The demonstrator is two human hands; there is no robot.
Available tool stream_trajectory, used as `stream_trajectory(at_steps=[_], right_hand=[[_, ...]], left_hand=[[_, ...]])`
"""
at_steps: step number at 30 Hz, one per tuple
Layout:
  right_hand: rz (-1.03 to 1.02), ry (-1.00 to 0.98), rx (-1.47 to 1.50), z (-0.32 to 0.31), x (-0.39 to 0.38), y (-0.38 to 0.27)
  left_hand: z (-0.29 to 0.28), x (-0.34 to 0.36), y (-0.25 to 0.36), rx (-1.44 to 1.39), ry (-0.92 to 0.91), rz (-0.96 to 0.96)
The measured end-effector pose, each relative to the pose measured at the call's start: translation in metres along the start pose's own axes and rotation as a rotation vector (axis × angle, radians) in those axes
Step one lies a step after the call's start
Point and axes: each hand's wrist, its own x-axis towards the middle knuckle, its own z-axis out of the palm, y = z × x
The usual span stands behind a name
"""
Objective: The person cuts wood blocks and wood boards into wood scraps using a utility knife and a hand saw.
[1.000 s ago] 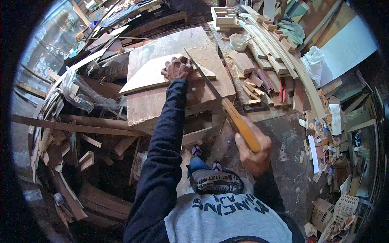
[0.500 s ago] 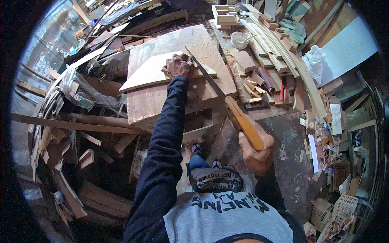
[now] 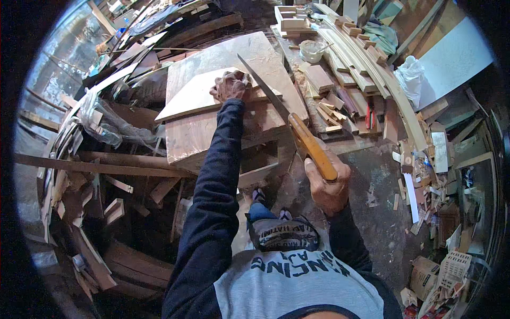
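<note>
My right hand (image 3: 331,185) is wrapped round the wooden handle of a handsaw (image 3: 309,142). The saw's long, dark blade slants away to the far left and crosses the right part of a pale wooden board (image 3: 186,98). My left hand (image 3: 230,86) presses down on that board with bent fingers, just left of the blade. Its fingertips are partly hidden. The board lies flat on a worn wooden work box (image 3: 183,139). Whether the blade's teeth sit in a cut cannot be made out.
Right of the box are wood blocks (image 3: 319,78), a white tub (image 3: 312,51) and long pale strips (image 3: 366,64). A long bar (image 3: 101,167) juts in from the left above piled scrap. Offcuts (image 3: 419,181) litter the floor at right.
My right hand has pushed the saw forward and slightly left, away from my body. My left hand keeps its place on the board.
</note>
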Motion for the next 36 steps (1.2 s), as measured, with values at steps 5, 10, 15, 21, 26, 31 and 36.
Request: stream_trajectory(at_steps=[5,10,15,21,26,31,36], right_hand=[[0.032,-0.035,0.02,-0.004,-0.009,-0.005],[0.094,-0.041,0.035,-0.018,-0.036,-0.013],[0.083,-0.07,-0.047,-0.024,-0.036,-0.023],[0.049,-0.147,-0.111,0.002,0.012,-0.008],[0.115,-0.115,-0.057,-0.02,-0.026,-0.024],[-0.035,-0.079,-0.076,-0.013,-0.013,-0.002],[0.119,-0.157,-0.072,0.009,0.021,0.002]], left_hand=[[0.007,0.005,-0.003,0.028,0.024,0.043],[0.013,0.008,-0.01,0.041,0.035,0.037],[0.004,0.005,-0.008,0.031,0.006,0.031],[0.007,0.005,0.004,0.032,0.03,0.017],[0.005,0.004,-0.003,0.027,-0.019,-0.003],[0.004,0.004,0.001,0.007,-0.019,0.027],[0.003,0.005,0.004,0.011,-0.027,0.007]])
